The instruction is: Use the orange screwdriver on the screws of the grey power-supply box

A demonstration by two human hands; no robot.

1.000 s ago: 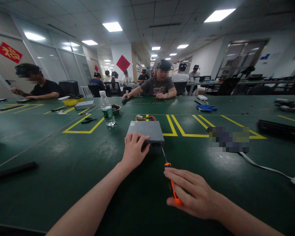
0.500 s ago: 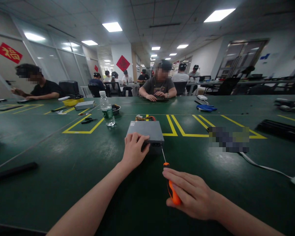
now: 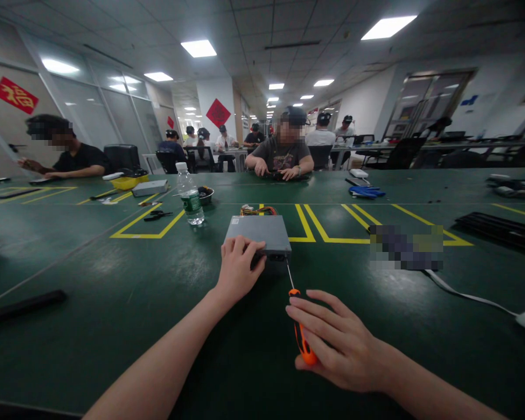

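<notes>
A grey metal computer power supply (image 3: 262, 228) lies on the green table, its bundle of coloured cables (image 3: 258, 210) at the far side. My left hand (image 3: 240, 265) grips its near left part, fingers over the top and thumb against the front face. In my right hand (image 3: 336, 338) is an orange and black screwdriver (image 3: 305, 347), held along the handle with the index finger lifted off. The shaft points up and away, and its tip meets the front face near the lower right corner. Whether a screw sits under the tip is too small to tell.
A water bottle (image 3: 190, 195) stands left of the power supply, near a small bowl (image 3: 206, 195) and black pliers (image 3: 157, 215). Blue gloves (image 3: 366, 192) lie further back. A pixelated object (image 3: 406, 248) with a white cable is at right. A co-worker (image 3: 282, 146) sits opposite.
The fingers of my right hand have loosened and spread on the screwdriver handle, which has turned a little. My left hand and the power supply stay put. The co-worker's hands have shifted.
</notes>
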